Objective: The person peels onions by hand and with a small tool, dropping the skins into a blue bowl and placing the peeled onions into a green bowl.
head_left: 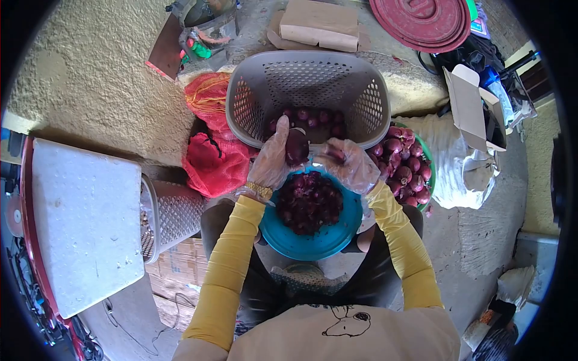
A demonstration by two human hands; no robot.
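Note:
A red onion point(297, 148) is gripped in my left hand point(271, 159), which wears a clear plastic glove and a gold bracelet at the wrist. Facing it, my gloved right hand point(349, 163) is closed with the fingers curled; I cannot tell what is in them. Both hands are above the far rim of a blue basin point(274, 234), whose middle is covered with dark red onion skins point(309, 203). Just beyond my hands stands a grey-brown plastic basket point(380, 102) with several red onions point(325, 115) at its bottom.
To the right, a green-rimmed basin point(429, 151) is heaped with red onions point(403, 165), beside a white sack point(448, 159). A red mesh bag point(211, 162) lies left of the basket. Further left are another perforated basket point(177, 210) and a white foam board point(87, 222).

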